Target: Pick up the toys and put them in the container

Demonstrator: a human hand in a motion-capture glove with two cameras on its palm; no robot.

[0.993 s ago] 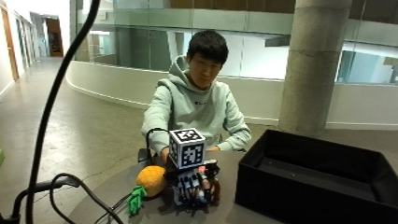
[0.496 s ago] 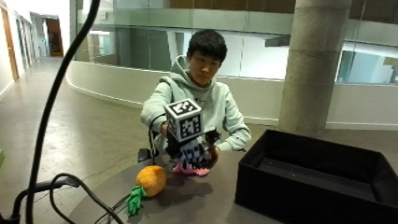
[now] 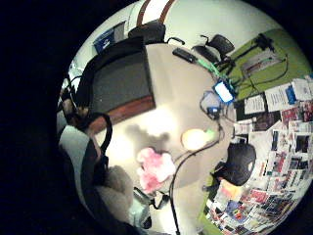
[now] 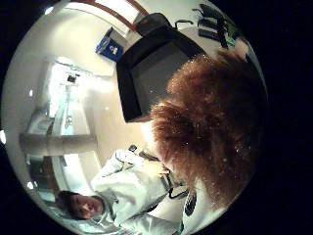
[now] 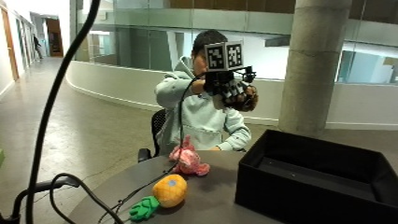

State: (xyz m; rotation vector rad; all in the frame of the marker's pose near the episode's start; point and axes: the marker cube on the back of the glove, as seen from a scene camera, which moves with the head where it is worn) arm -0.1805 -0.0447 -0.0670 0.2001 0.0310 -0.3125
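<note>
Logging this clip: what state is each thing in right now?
Hand: raised above the table, gripping the brown toy.
Brown toy: held in the air, not yet over the container.
Pink toy: lying on the table.
Pineapple toy: lying on the table.
Container: open; what shows of its floor is bare.

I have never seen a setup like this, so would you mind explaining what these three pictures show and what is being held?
There is no robot here: a person sits at a round table and works with a gloved right hand. One picture comes from a camera across the table. The two round pictures come from cameras on that hand's palm, looking outward. The hand is raised in the air, its fingers curled round a brown furry toy, which fills much of the thumb side view. On the table lie a pink plush toy and a pineapple toy with green leaves. Beside them stands a black container, open on top.
</note>
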